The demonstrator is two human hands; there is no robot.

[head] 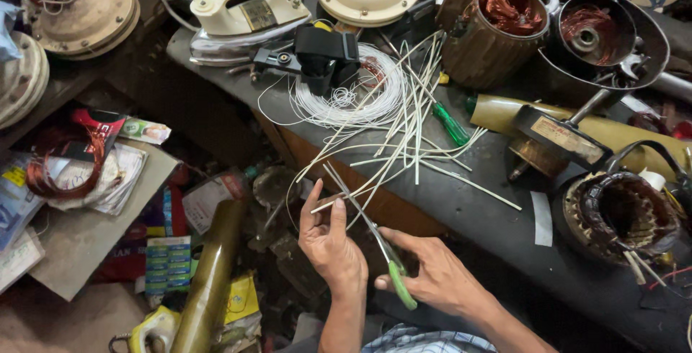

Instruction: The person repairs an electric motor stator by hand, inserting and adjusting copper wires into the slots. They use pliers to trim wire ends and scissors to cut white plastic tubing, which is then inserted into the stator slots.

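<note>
**benchrat:** Down at the bench's front edge (461, 209), left hand (328, 241) pinches a thin white sleeve strip (326, 204) while right hand (432, 277) grips green-handled scissors (375, 238), blades parted around it.

**coilguy:** Looks featherlight and springy, probably slick too. I'd pinch close to the cut, or it'll likely flick away toward the loose pile (407, 119).

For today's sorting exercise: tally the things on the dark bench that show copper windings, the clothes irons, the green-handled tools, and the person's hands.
Motor parts with copper windings: 3
Clothes irons: 1
Green-handled tools: 2, the scissors in the right hand, and a screwdriver
Hands: 2, including the left hand
Total: 8
</note>
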